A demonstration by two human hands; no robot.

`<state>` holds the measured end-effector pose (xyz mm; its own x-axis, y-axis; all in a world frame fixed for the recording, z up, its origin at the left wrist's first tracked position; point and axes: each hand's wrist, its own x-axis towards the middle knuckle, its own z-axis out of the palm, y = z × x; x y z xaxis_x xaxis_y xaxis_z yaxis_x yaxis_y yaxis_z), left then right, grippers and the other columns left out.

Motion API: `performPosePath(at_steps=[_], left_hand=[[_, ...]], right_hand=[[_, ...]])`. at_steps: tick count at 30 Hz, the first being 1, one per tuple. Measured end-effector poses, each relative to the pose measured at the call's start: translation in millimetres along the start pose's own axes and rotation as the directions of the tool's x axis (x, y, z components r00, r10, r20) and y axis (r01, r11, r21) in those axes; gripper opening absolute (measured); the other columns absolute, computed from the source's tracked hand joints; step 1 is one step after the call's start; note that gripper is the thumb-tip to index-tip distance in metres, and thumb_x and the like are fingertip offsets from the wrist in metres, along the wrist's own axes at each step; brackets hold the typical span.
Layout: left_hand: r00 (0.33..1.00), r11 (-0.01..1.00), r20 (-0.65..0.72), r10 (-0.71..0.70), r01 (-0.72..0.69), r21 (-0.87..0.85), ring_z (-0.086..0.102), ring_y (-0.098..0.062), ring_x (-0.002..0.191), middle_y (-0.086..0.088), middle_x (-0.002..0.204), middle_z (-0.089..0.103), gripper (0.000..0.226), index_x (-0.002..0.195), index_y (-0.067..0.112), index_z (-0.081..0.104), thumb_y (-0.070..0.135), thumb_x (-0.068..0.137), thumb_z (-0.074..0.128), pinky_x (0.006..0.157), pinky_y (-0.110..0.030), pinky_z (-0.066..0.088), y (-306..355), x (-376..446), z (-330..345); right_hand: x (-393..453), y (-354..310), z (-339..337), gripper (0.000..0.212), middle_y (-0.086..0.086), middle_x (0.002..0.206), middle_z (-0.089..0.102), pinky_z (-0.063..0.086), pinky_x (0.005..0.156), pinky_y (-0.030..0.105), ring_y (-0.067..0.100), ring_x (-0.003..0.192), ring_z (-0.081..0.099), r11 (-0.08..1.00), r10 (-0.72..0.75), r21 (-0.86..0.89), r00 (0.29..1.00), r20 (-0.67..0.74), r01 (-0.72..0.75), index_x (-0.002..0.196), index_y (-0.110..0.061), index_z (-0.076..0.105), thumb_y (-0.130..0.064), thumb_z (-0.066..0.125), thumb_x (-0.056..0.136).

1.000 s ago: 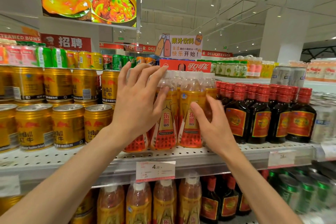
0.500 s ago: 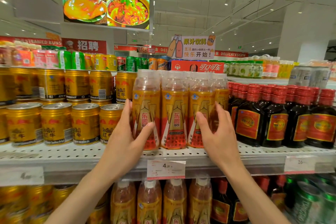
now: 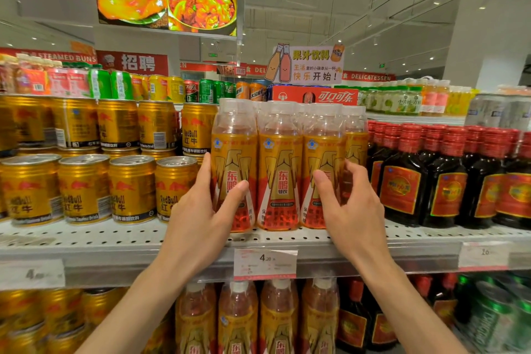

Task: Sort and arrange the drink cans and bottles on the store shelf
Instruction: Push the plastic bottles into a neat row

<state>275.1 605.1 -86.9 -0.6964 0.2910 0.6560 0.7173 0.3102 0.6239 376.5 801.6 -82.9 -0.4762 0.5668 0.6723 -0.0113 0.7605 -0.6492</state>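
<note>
A row of orange-labelled drink bottles with clear tops stands at the front of the white perforated shelf (image 3: 129,238). My left hand (image 3: 201,218) wraps round the leftmost bottle (image 3: 234,152), thumb across its label and fingers behind it. My right hand (image 3: 349,207) curls round the right front bottle (image 3: 323,152), thumb on the label, fingers reaching between it and the bottle behind. The middle bottle (image 3: 280,175) stands untouched between my hands.
Gold Red Bull cans (image 3: 83,187) are stacked in two tiers to the left. Dark bottles with red caps (image 3: 402,175) fill the shelf to the right. A price tag (image 3: 264,263) hangs on the shelf edge. More orange bottles (image 3: 238,319) stand on the shelf below.
My left hand dropped from the bottle tops to the lower label of the leftmost bottle and closed round it. My right hand curled tighter on the right bottle. The camera moved closer.
</note>
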Motion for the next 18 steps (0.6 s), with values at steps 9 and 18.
performPosePath(at_steps=[9, 18], left_hand=[[0.999, 0.996, -0.028, 0.027, -0.024, 0.088, 0.053, -0.021, 0.133, 0.003, 0.151, 0.051, 0.092, 0.16, 0.026, -0.012, 0.066, 0.093, 0.036, 0.105, -0.038, 0.045, 0.0, -6.2, 11.0], [0.967, 0.97, -0.15, 0.206, -0.182, 0.16, 0.024, -0.017, 0.152, -0.003, 0.166, 0.021, 0.079, 0.162, 0.017, 0.014, 0.051, 0.099, 0.046, 0.118, -0.033, 0.031, -4.9, -12.8, 7.6]], right_hand=[[-5.1, -2.4, 7.6, 0.076, 0.003, 0.162, 0.036, 0.03, 0.116, 0.037, 0.021, 0.148, 0.035, 0.996, -0.005, -0.085, 1.0, -0.002, 0.005, 0.158, -0.017, 0.025, -0.061, 0.039, 0.098], [-18.5, -3.3, 3.0, 0.077, -0.002, 0.167, 0.023, 0.029, 0.119, 0.04, 0.015, 0.152, 0.024, 0.994, -0.099, -0.046, 0.995, -0.001, 0.099, 0.16, -0.028, 0.012, -0.06, 0.044, 0.099]])
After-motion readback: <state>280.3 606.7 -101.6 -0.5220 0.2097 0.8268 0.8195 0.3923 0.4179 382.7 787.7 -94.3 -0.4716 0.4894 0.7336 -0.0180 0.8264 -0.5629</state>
